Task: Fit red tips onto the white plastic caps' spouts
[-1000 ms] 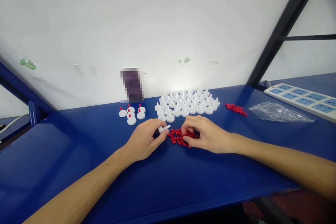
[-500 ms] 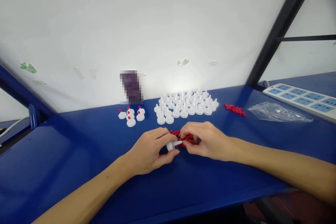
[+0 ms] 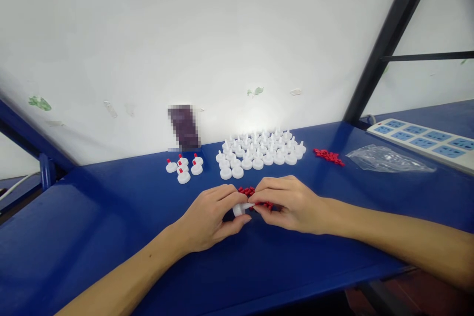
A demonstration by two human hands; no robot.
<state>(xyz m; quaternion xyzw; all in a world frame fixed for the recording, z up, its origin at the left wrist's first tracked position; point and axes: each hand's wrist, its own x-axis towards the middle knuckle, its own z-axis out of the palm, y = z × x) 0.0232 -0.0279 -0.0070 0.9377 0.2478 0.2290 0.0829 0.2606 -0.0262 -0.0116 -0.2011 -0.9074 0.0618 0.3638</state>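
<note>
My left hand grips a white nozzle cap between thumb and fingers, its spout pointing right. At the spout's tip, the thumb and fingertips of my right hand are pinched together; whatever they hold is hidden. Just behind and under the fingers lies a pile of small red tip caps, partly covered by my right hand. Farther back stand many white nozzle caps with bare spouts, packed in rows. To their left is a small group of nozzle caps with red tips.
A second heap of red tip caps lies at the right, beside a clear plastic bag. Behind the bag is a white power strip. A blurred dark object leans on the wall. A black post rises at the back right.
My right hand has moved slightly left from the red pile, its fingertips now closed at the spout's tip. My left hand keeps its hold on the nozzle cap. The view has shifted slightly.
</note>
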